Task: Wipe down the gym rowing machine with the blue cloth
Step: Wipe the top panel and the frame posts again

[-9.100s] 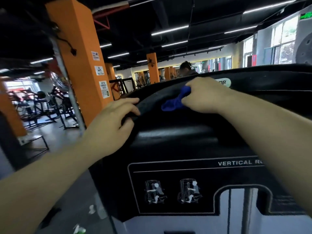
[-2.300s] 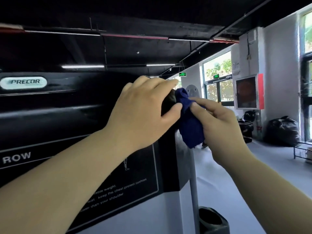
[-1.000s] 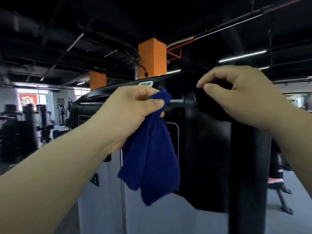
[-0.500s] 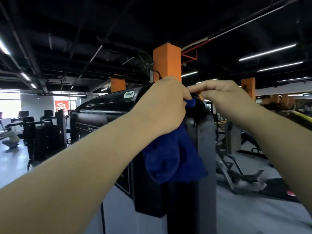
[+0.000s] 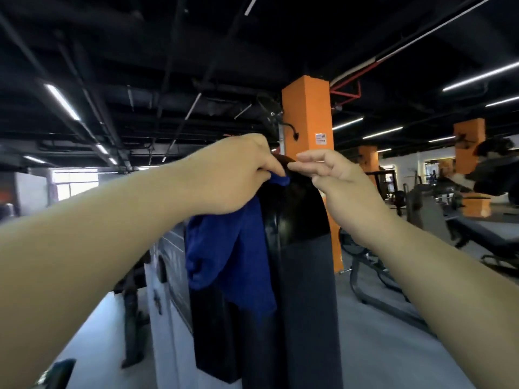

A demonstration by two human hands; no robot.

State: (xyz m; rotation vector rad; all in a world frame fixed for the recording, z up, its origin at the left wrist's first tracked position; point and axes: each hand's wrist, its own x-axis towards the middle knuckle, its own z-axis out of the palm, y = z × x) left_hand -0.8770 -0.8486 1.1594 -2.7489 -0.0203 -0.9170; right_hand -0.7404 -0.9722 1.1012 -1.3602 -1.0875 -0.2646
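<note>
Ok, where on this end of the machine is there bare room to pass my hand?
Free: the glossy black cover right of the hanging blue cloth and below the right hand, and the matte grey panel under it. Crowded: the top edge, where the left hand grips the cloth beside the right hand's fingertips.

No legible text. Small white sticker (image 5: 320, 138) on orange pillar (image 5: 307, 108): print too blurred to read.

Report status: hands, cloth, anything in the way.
Left hand grips blue cloth at top of machine's black cover, cloth hanging down. Right hand at the same top edge, grip unclear. Nothing seen in the way.
</note>
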